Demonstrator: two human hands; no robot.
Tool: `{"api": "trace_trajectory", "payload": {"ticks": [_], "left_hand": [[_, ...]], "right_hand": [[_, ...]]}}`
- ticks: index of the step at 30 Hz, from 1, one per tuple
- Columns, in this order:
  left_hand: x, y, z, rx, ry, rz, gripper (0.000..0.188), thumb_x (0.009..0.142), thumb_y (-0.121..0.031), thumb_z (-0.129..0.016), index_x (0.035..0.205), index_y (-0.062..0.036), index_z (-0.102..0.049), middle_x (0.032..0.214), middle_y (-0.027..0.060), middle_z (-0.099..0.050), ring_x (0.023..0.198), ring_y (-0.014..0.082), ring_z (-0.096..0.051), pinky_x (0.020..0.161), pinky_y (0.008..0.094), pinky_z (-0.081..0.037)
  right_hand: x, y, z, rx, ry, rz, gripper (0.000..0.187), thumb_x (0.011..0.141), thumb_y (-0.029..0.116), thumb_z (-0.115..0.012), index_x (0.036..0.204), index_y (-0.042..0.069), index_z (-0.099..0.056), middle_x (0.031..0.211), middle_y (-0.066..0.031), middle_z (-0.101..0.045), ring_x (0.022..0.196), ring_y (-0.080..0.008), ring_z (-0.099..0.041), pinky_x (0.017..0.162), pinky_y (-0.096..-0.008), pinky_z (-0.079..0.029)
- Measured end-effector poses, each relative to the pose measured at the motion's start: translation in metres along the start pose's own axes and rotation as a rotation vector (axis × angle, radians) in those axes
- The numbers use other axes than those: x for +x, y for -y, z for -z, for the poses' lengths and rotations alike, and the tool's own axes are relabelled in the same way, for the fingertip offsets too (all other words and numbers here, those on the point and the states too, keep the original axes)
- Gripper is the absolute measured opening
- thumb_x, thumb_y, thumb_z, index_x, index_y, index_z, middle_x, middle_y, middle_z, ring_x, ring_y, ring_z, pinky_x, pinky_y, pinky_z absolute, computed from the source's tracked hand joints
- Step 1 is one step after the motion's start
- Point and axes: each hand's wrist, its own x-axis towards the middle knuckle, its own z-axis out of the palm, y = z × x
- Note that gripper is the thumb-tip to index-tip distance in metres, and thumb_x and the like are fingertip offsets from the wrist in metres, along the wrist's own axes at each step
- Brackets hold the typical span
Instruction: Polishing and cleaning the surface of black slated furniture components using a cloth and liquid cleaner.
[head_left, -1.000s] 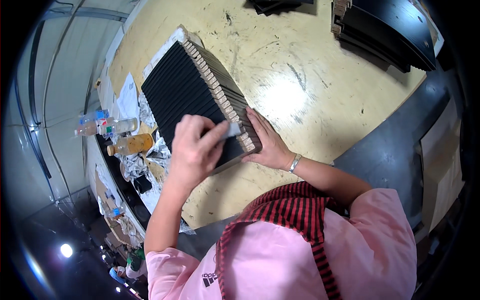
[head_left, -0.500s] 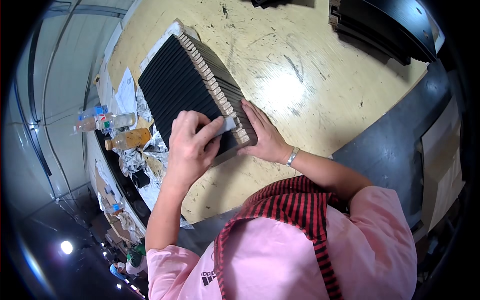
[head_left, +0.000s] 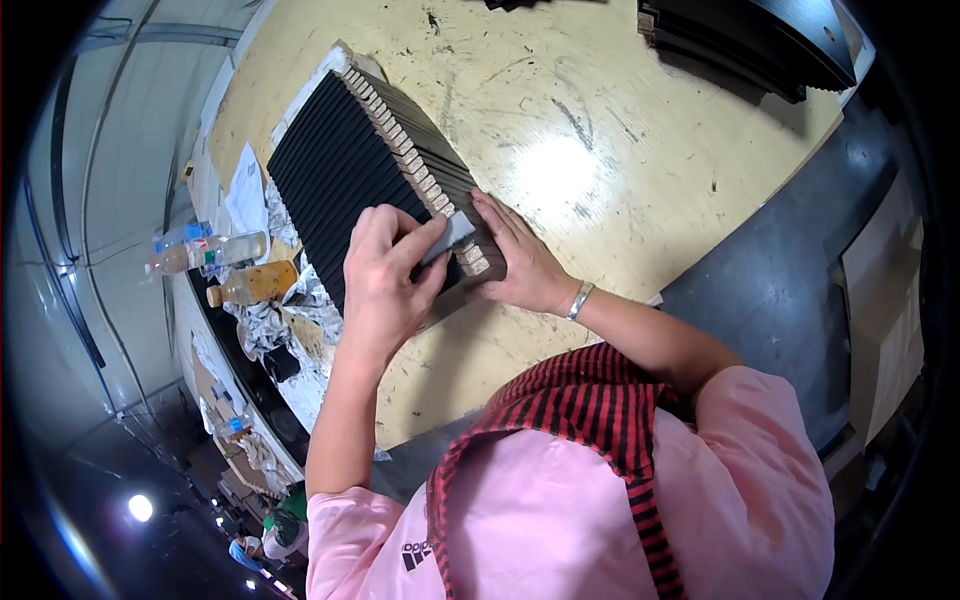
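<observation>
A row of narrow black boards [head_left: 332,165] is packed side by side on the worktable, their pale, raw chipboard ends [head_left: 408,152] forming a band along the right edge. My left hand [head_left: 385,275] pinches a small flat grey pad [head_left: 457,231] between thumb and fingers, over the near part of that band. Whether the pad is sandpaper or a sponge I cannot tell. Lying along the stack's right side near its close corner, my right hand [head_left: 528,265] has its fingers stretched out and holds nothing.
Bottles stand left of the stack, one clear [head_left: 235,247] and one amber [head_left: 258,283], beside crumpled paper [head_left: 262,325] and a white sheet [head_left: 247,190]. More black panels [head_left: 745,45] are piled at the table's far right. A carton [head_left: 885,310] is at the right. People [head_left: 285,525] appear far off, lower left.
My left hand has shifted slightly right with the grey pad, which now reaches farther across the chipboard ends. The right hand stays against the stack. The whole view has shifted a little.
</observation>
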Motion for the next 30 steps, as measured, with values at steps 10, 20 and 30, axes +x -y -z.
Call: {"api": "trace_trajectory", "payload": {"ticks": [10,20,30], "left_hand": [[0.002,0.007,0.004,-0.026,-0.054,0.035,0.038,0.065,0.002,-0.078,0.102,-0.0024,-0.074,0.082,0.009,-0.055,0.077,0.0257,-0.053,0.066,0.0362,-0.045],[0.004,0.011,0.006,-0.042,-0.152,0.054,0.037,0.066,0.005,-0.076,0.102,-0.0021,-0.072,0.083,0.0097,-0.056,0.079,0.0264,-0.055,0.068,0.036,-0.047],[-0.002,0.011,0.005,-0.066,-0.108,0.031,0.025,0.065,0.003,-0.077,0.088,-0.0064,-0.073,0.083,0.0071,-0.057,0.077,0.0265,-0.055,0.067,0.0383,-0.045]], "right_hand": [[0.0,-0.001,0.0,-0.001,-0.01,0.008,0.117,0.067,0.034,-0.088,0.154,-0.002,-0.019,0.161,-0.0195,-0.024,0.148,-0.0359,-0.026,0.122,-0.0411,-0.024],[-0.002,-0.006,-0.002,-0.002,-0.017,0.03,0.121,0.065,0.037,-0.089,0.155,-0.002,-0.017,0.162,-0.0196,-0.021,0.148,-0.0362,-0.024,0.122,-0.0412,-0.024],[0.0,-0.005,-0.001,0.011,0.018,0.013,0.123,0.065,0.035,-0.089,0.156,0.001,-0.014,0.162,-0.0195,-0.021,0.149,-0.0366,-0.023,0.122,-0.0413,-0.024]]}}
